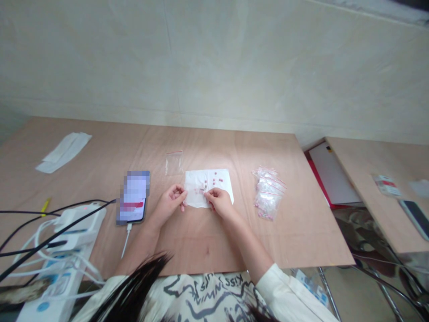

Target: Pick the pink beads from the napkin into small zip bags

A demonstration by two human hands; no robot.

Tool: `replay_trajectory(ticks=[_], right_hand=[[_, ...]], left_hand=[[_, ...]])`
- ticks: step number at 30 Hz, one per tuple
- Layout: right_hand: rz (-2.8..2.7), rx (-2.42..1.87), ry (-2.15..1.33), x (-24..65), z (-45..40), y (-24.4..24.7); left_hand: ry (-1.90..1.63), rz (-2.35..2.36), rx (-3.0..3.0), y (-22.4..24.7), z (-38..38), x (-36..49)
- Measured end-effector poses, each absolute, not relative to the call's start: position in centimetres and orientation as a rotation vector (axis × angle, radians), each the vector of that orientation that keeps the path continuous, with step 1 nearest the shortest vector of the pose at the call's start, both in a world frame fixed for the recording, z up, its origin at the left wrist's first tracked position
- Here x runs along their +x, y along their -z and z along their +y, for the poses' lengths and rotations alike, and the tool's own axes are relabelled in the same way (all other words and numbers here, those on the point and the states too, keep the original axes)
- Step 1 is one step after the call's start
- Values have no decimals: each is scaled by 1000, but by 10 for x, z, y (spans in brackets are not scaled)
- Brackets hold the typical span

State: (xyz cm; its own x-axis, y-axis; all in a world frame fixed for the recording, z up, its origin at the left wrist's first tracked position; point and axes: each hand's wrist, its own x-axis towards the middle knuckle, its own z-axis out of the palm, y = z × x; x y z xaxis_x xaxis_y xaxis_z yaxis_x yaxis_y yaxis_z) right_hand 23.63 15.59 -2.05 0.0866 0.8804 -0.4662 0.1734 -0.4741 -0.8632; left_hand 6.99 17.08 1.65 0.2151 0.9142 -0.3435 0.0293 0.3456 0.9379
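Left hand (170, 205) and right hand (219, 202) rest on a plywood table (268, 241), meeting over the near part of a crumpled white tissue (193, 183). Both are bare and partly closed, with fingers curled and fingertips drawn together in a pinch. The left hand sits at the tissue's left edge, and the right hand sits just above its middle. Whether either pinch holds anything is too small to tell.

Small round pink beads (221, 180) lie scattered on the tissue, mostly toward its far side, with a few close to the right hand's fingertips. They look light, hard and ready to roll, so they seem best taken singly between thumb and fingertip. The tissue looks thin and soft, offering little grip beneath them.

Just beyond the tissue lies a small clear zip bag (173, 163), flat and apparently empty. To the tissue's right is a heap of clear zip bags (269, 193) with red-edged seals and pink contents. To its left lies a smartphone (133, 197), its screen blurred, with a white charging cable (125, 239) attached. Farther left are a white power strip (75, 232) and a folded white cloth (63, 152).
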Motion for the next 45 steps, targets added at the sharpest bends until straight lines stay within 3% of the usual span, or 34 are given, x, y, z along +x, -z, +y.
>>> replay_trajectory(ticks=[45], right_hand=[[-885, -1573, -1521, 242, 155, 27]], left_hand=[[-814, 1151, 1052, -31, 181, 81]])
